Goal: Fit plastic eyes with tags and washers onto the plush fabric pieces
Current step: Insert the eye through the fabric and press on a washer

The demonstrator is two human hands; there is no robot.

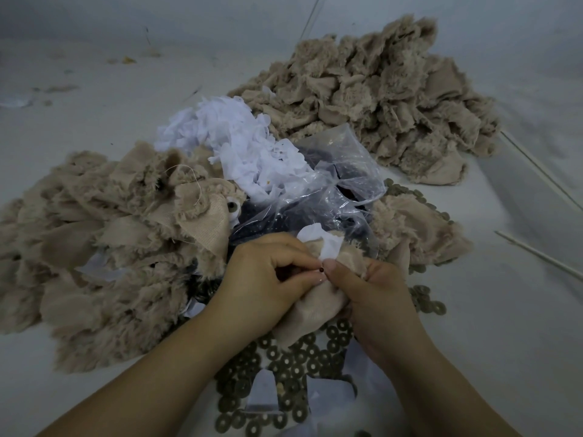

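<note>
My left hand [268, 279] and my right hand [375, 298] meet at the middle of the view over a beige plush fabric piece [315, 310]. The right hand grips the fabric together with a white tag [321, 244]. Between the left fingertips and the right thumb sits a small dark plastic eye [321, 270], pinched by the left hand. Round olive washers [284, 367] lie scattered under and below the hands. A clear plastic bag [315, 197] holding dark eyes lies just beyond the hands.
A heap of beige plush pieces [104, 247] fills the left, one showing a fitted eye [232, 205]. A second heap [378, 99] lies at the back right. Loose white tags [239, 143] are piled between them. Thin sticks [536, 162] lie at the right.
</note>
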